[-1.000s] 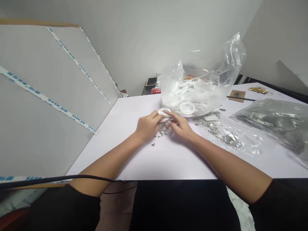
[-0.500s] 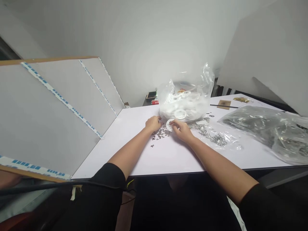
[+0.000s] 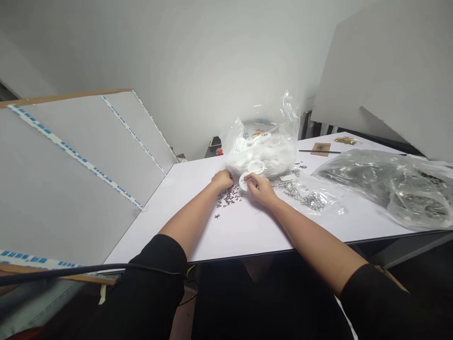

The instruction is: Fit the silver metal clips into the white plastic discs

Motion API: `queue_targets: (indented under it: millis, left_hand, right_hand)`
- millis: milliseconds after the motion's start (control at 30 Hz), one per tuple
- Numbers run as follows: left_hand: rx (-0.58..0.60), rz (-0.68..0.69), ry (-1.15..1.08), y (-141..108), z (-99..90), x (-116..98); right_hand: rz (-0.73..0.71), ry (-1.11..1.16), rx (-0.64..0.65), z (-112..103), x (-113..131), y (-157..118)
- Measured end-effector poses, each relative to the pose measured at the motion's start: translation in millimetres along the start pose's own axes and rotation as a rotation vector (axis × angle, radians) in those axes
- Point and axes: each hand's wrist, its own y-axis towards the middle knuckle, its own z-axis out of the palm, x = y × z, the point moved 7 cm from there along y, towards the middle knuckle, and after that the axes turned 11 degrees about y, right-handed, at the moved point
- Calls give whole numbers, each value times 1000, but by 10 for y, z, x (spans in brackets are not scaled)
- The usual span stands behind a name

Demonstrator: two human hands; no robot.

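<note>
My right hand (image 3: 261, 188) pinches a round white disc (image 3: 245, 182) near the middle of the table; its exact kind is unclear. My left hand (image 3: 222, 179) is curled closed at the far edge of a scatter of small dark metal pieces (image 3: 229, 196), its fingertips turned away and anything in them hidden. Just behind both hands stands a clear plastic bag (image 3: 264, 153) holding several white round parts. To the right of my right hand, a flat clear bag (image 3: 311, 200) of small silvery metal pieces lies on the table.
A larger plastic bag (image 3: 385, 184) with dark contents covers the table's right side. Behind it are a brown square (image 3: 321, 149), a thin black rod (image 3: 311, 151) and a packet of gold-coloured pieces (image 3: 347, 140). An upright panel with blue-and-white tape (image 3: 78, 179) borders the left.
The whole view has shifted, so bags and table sit a little further left. Both hands keep nearly the same place over the table, the disc still in my right hand.
</note>
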Motion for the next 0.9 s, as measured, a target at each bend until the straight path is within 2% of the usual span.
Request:
queue_targets:
  millis: [267,400,567,733,900]
  left_hand:
    - [-30,22,-25,-24,37,116]
    - [10,78,59,8,48,100]
    - [29,63,67,-9,-10,115]
    - [-65,4,-160,-151,-133,271]
    - [-120,10,-536,-426,-109,400]
  right_hand:
    - [14,14,-4,-27,8,15]
    - [4,33,-4,-20,-15,20]
    - [0,41,-9,-22,-36,19]
    - [-2,53,-7,-14,-36,15]
    - [-4,91,110,88,-10,-14]
